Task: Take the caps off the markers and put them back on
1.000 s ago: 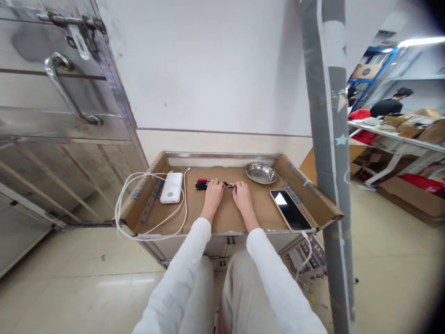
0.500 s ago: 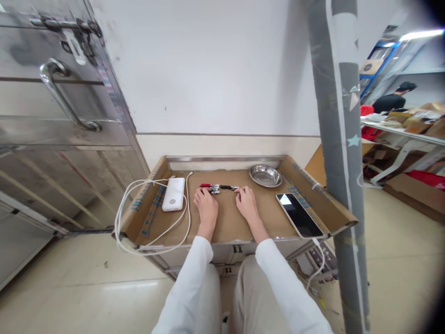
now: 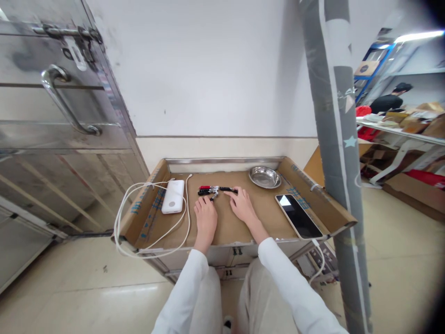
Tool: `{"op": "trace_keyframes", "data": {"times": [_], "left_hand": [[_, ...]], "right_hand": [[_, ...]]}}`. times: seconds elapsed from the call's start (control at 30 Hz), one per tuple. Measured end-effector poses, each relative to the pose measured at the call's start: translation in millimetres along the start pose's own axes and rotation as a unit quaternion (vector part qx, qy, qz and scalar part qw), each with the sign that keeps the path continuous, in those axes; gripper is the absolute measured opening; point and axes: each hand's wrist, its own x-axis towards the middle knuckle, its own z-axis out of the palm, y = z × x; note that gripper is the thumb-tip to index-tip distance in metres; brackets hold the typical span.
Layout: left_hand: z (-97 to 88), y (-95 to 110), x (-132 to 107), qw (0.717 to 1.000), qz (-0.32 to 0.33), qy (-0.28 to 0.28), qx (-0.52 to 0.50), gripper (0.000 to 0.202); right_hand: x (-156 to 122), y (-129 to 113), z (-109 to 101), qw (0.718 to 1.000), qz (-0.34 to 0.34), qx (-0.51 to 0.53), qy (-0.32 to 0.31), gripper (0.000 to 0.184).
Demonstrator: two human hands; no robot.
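Note:
A few red and black pens lie side by side at the back middle of a cardboard-lined tray. My left hand rests on the cardboard just in front of them. Its fingers are curled on a small dark pen that sticks out at its fingertips. My right hand lies to the right with its fingers stretched out. Their tips touch the right end of the black pen in the row. Both sleeves are white.
A white power bank with a long looped white cable lies at the tray's left. A steel dish sits back right and a phone front right. A grey pillar stands right, a steel door left. Another person works far right.
My left hand has drawn back from the pens toward me, and a small pen now sticks out at its fingertips. My right hand has reached left to the row's end.

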Motion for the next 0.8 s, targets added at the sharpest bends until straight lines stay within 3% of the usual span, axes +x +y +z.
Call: {"op": "trace_keyframes", "data": {"times": [0.13,0.27,0.37,0.67,0.8], "left_hand": [[10.2,5.5,7.1,0.999,0.020,0.021,-0.040,0.028],[22.1,11.4,17.9,0.981,0.130,0.038,-0.139,0.026],[24.4,14.8,23.2,0.959,0.175,0.051,-0.217,0.024],[31.3,20.4,34.7,0.885,0.174,0.047,-0.430,0.023],[30.6,17.9,34.5,0.875,0.168,0.058,-0.451,0.023]], "right_hand": [[0.3,0.6,2.4,1.000,0.018,0.014,0.020,0.042],[-3.0,0.6,1.3,0.997,0.021,0.061,0.051,0.048],[-5.5,1.2,1.1,0.994,0.008,0.101,0.037,0.042],[-4.4,14.2,13.8,0.981,0.016,0.183,0.062,0.029],[-3.3,15.5,13.3,0.976,0.023,0.211,0.052,0.032]]}}
